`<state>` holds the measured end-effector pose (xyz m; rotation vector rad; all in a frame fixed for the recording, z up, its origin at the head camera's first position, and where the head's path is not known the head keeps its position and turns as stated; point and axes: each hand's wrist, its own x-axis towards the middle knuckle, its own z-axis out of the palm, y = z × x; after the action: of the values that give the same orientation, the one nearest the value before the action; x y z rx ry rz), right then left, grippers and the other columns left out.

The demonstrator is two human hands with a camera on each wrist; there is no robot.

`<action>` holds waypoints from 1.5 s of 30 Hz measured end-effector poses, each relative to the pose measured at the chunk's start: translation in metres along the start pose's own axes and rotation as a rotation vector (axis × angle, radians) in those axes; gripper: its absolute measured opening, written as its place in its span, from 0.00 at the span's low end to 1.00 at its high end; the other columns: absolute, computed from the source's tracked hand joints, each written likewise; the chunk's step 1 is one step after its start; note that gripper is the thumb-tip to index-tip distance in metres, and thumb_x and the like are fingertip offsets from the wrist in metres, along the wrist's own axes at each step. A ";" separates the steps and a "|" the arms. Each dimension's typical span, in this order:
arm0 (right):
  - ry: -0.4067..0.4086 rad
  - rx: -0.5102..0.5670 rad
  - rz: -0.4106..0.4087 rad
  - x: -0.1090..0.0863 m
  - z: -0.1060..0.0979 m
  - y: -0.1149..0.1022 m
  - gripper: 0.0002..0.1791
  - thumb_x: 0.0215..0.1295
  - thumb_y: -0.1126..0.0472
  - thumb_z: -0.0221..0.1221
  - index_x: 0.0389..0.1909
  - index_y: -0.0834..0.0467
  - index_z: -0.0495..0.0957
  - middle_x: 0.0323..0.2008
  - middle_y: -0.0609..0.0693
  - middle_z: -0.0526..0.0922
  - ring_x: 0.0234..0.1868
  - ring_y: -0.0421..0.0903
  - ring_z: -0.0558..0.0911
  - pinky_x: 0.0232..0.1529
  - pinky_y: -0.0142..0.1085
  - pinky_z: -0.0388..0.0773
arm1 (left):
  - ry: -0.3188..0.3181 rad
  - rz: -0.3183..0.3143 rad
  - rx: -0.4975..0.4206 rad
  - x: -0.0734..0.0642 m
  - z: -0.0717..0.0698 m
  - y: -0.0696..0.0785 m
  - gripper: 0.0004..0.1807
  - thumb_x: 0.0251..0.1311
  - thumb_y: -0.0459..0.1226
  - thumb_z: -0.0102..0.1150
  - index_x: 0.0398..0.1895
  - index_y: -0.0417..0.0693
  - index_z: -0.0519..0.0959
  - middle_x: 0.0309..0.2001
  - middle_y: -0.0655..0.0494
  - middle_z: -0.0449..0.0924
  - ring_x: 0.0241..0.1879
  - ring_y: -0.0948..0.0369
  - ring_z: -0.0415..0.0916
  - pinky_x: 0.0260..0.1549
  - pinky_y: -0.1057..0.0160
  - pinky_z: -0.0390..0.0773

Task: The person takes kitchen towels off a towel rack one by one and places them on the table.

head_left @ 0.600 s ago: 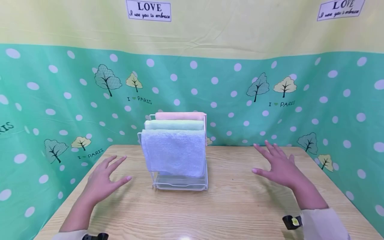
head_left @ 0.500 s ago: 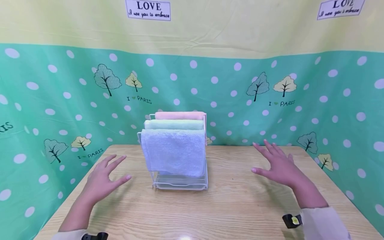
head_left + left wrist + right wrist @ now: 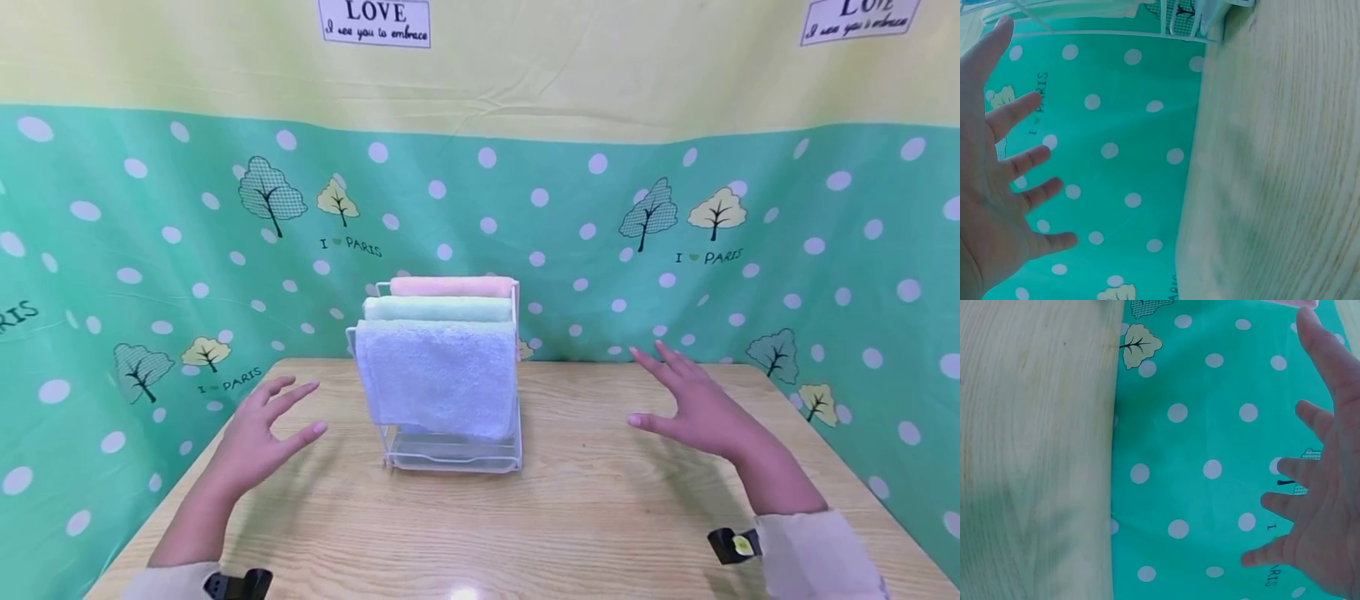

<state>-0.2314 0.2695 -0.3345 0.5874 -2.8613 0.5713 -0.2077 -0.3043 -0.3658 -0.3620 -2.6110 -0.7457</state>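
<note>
In the head view a white wire rack (image 3: 454, 458) stands on the table, left of centre. Three towels hang over its bars: a pale blue towel (image 3: 438, 379) in front, a pale green towel (image 3: 438, 309) behind it and a pink towel (image 3: 452, 287) at the back. To the rack's left my left hand (image 3: 255, 437) hovers over the table with fingers spread, holding nothing. My right hand (image 3: 701, 408) hovers further off on the right side, fingers apart, also holding nothing. Both wrist views show the bare palms and spread fingers.
The wooden table (image 3: 570, 517) has a clear tray-like base of the rack on it. A green dotted curtain (image 3: 555, 225) with printed trees rises behind and along both sides. Small black cameras are strapped at both wrists, such as the right wrist camera (image 3: 731, 546).
The head view has shifted very slightly. Both hands stay spread beside the rack, with the fingers moving only a little. The rack and towels have not moved.
</note>
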 end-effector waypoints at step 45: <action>0.018 0.304 -0.168 0.030 -0.032 -0.050 0.54 0.49 0.46 0.74 0.75 0.48 0.56 0.71 0.56 0.62 0.68 0.61 0.64 0.61 0.62 0.69 | -0.132 0.026 -0.362 0.040 -0.016 0.030 0.28 0.58 0.39 0.68 0.62 0.46 0.75 0.65 0.49 0.66 0.63 0.50 0.63 0.58 0.38 0.70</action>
<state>-0.2360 0.2296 -0.2816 0.8534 -2.6910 0.9833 -0.2281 -0.2827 -0.3220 -0.5645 -2.5788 -1.2267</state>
